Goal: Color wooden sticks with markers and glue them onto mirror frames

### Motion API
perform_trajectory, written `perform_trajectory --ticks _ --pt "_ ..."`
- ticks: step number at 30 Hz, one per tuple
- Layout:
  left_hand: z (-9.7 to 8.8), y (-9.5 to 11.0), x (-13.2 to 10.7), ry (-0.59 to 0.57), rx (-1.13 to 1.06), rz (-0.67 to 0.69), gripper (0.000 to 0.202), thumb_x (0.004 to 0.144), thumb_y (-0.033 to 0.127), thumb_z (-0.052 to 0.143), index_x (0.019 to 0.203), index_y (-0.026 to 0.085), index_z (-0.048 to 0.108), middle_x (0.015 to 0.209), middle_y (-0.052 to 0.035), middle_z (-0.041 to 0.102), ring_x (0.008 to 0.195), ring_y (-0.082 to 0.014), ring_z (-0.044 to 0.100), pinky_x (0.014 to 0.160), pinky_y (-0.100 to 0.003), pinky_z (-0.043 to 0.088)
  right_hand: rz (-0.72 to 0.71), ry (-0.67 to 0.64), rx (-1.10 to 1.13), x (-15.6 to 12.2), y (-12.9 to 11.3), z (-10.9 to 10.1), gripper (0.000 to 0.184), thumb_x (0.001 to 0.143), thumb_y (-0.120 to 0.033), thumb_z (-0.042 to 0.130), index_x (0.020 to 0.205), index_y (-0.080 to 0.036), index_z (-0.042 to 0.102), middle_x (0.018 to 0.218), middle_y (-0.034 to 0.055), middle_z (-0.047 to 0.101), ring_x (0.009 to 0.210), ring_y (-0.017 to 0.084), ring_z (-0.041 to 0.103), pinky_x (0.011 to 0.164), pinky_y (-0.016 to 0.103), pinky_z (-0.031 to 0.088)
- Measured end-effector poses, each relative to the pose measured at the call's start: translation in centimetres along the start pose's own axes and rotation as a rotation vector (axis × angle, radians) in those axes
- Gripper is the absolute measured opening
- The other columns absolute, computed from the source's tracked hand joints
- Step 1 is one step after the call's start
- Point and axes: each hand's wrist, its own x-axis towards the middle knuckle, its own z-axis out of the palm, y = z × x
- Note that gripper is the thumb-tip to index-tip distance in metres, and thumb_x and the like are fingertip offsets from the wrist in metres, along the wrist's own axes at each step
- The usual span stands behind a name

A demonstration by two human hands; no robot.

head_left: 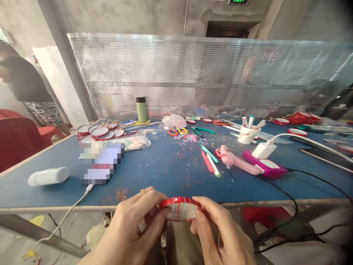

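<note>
Both my hands hold a small round red-rimmed disc just in front of the blue table's near edge. My left hand pinches its left side with the fingers curled round the rim. My right hand grips the right side the same way. Thin strands cross the disc's face. On the far left of the table lies a pile of similar red-rimmed discs, and another stack sits at the far right.
A pink glue gun, a magenta box with a white plug, coloured pens, scissors, pliers, a paper cup, a green flask and a white tube lie about. Black cables hang over the edge. A person stands at far left.
</note>
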Motion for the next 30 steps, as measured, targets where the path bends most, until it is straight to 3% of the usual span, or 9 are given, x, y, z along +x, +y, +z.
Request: perform_trajectory --ticks 4,9,16,23,26,30 --pt "0.2 -1.4 -1.8 0.177 0.269 0.253 0.031 0.094 0.001 0.044 0.118 0.013 0.061 0.111 -0.0079 0.066 0.099 -0.0105 0.064 0.088 -0.017 0.051 -0.162 -0.02 0.134 0.1 0.6 -0.1 0.031 0.091 -0.006 0.054 0.119 -0.018 0.06 0.113 0.0094 0.075 0.101 0.019 0.074 0.086 0.027 0.061" --pt "0.1 -2.4 -3.4 0.163 0.459 0.38 0.042 0.097 0.004 0.042 0.137 0.011 0.054 0.137 -0.012 0.056 0.122 -0.0162 0.056 0.107 -0.026 0.042 -0.223 0.014 0.174 0.8 0.4 -0.2 0.029 0.089 -0.002 0.057 0.114 -0.017 0.061 0.119 0.0109 0.072 0.109 0.018 0.07 0.09 0.025 0.06" --pt "0.4 -3.5 -3.0 0.128 0.358 0.427 0.044 0.097 0.001 0.041 0.139 0.006 0.051 0.138 -0.0152 0.053 0.125 -0.0175 0.053 0.108 -0.027 0.042 -0.182 -0.046 0.145 1.2 0.5 -1.0 0.032 0.089 0.003 0.05 0.111 -0.016 0.066 0.115 0.0088 0.072 0.108 0.015 0.068 0.094 0.026 0.054" --pt "0.4 -4.0 -2.5 0.068 0.359 0.43 0.036 0.101 0.005 0.034 0.129 0.005 0.058 0.131 -0.0153 0.054 0.127 -0.0157 0.049 0.11 -0.023 0.038 -0.093 -0.192 0.301 2.4 -1.1 -3.0 0.021 0.09 -0.005 0.059 0.103 -0.019 0.067 0.099 0.0067 0.07 0.088 0.016 0.066 0.078 0.028 0.056" --pt "0.3 -3.8 -2.3 0.07 0.389 0.412 0.035 0.101 0.005 0.036 0.127 0.006 0.059 0.129 -0.0143 0.056 0.121 -0.0153 0.052 0.105 -0.022 0.04 -0.143 -0.278 0.284 2.4 -1.4 -2.8 0.019 0.089 -0.008 0.063 0.101 -0.022 0.067 0.093 0.0045 0.068 0.08 0.016 0.062 0.077 0.031 0.053" --pt "0.3 -3.6 -2.1 0.078 0.388 0.417 0.033 0.1 0.005 0.037 0.123 0.006 0.06 0.123 -0.0137 0.059 0.113 -0.015 0.057 0.097 -0.022 0.045 -0.143 -0.273 0.248 2.2 -1.3 -2.0 0.019 0.089 -0.01 0.065 0.102 -0.023 0.068 0.093 0.0034 0.067 0.081 0.016 0.06 0.083 0.034 0.049"
